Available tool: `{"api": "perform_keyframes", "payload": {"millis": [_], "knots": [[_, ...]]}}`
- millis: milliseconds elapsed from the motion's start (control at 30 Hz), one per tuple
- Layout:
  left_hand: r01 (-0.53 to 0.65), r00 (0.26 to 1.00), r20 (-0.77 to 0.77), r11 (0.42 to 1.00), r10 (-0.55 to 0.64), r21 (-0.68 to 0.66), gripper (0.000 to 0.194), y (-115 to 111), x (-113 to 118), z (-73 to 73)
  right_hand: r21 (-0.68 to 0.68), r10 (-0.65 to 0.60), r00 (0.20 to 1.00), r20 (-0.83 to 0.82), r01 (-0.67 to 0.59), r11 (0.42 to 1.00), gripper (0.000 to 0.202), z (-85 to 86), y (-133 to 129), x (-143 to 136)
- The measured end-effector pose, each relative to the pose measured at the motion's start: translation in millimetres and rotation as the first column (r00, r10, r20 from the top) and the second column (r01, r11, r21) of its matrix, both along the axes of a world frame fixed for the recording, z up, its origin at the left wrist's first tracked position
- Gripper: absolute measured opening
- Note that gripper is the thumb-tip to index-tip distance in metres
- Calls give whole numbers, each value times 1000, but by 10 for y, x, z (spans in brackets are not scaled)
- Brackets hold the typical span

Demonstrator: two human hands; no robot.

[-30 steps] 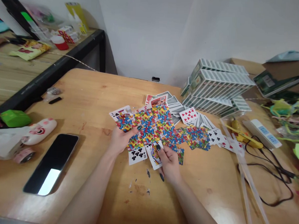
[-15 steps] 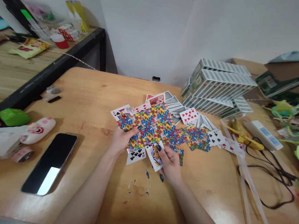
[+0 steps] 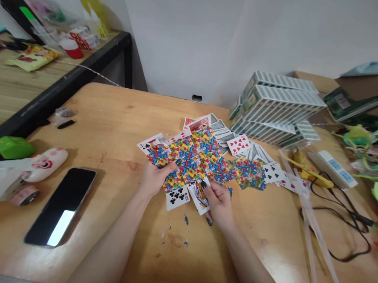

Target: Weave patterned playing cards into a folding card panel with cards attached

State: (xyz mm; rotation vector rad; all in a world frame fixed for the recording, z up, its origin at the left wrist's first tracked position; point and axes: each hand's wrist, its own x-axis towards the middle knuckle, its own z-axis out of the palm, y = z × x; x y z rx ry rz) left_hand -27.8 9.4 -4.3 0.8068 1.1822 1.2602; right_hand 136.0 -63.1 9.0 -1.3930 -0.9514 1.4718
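My left hand (image 3: 153, 177) is closed on colourful patterned cards (image 3: 186, 160), its thumb lying on top near their lower left edge. A face card (image 3: 197, 198) is pinched in my right hand (image 3: 220, 202), its upper end against the patterned cards. Beside it a ten of clubs (image 3: 177, 198) pokes out below the pattern. A jack of spades (image 3: 148, 144) shows at the upper left. More patterned cards (image 3: 249, 174) lie to the right on the table. Where the patterned cards overlap, their separate edges are hard to make out.
Loose playing cards (image 3: 238, 144) spread behind my hands, before stacked striped boxes (image 3: 282, 104). To the right are a glue gun (image 3: 305, 165), a power strip (image 3: 334, 169) and clear sticks (image 3: 317, 235). A phone (image 3: 61, 206) and a white toy (image 3: 46, 165) lie at the left.
Both hands have shifted slightly, keeping their holds. The ten of clubs and the face card have moved a little to the right; the view has turned slightly.
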Motion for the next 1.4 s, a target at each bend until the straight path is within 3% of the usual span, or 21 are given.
{"api": "perform_keyframes", "payload": {"millis": [167, 300, 567, 667, 800, 967, 1133, 1200, 1300, 1367, 1400], "knots": [[45, 996, 72, 999, -43, -25, 32, -3, 25, 9, 7, -16, 999, 36, 16, 1000, 33, -22, -1, 15], [64, 997, 44, 997, -62, -45, 33, 2, 27, 27, 6, -10, 999, 34, 9, 1000, 33, -42, -12, 5], [34, 988, 154, 996, -22, -79, 38, -58, 81, 107, 13, -46, 999, 23, 46, 999, 33, -19, 40, 52], [-20, 968, 246, 994, 47, -111, 48, -77, 140, 171, 17, -77, 991, -110, 79, 997, 25, -41, 69, 136], [-89, 931, 329, 971, 161, -222, 49, -97, 228, 204, 23, -196, 907, -373, 221, 975, 19, -54, 98, 153], [26, 915, 393, 957, 94, -290, 44, -165, 317, 198, -56, -353, 831, -430, 366, 929, 26, 10, 142, 69], [203, 880, 470, 950, -71, -237, 35, -118, 120, 233, -139, -455, 794, -404, 438, 888, 27, 7, 191, 191], [211, 884, 456, 960, -108, -182, 27, -48, -31, 234, -122, -474, 794, -381, 465, 877, 26, -20, 203, 258], [162, 934, 330, 985, -134, -59, 22, 40, -187, 214, -19, -437, 819, -371, 464, 886, 23, -54, 202, 331], [151, 972, 180, 988, -152, 14, 27, 58, -206, 210, 108, -395, 860, -324, 448, 888, 19, -57, 191, 374], [158, 978, 130, 985, -166, 65, 21, 55, -194, 217, 195, -365, 888, -281, 425, 884, 16, -50, 184, 396]]}}
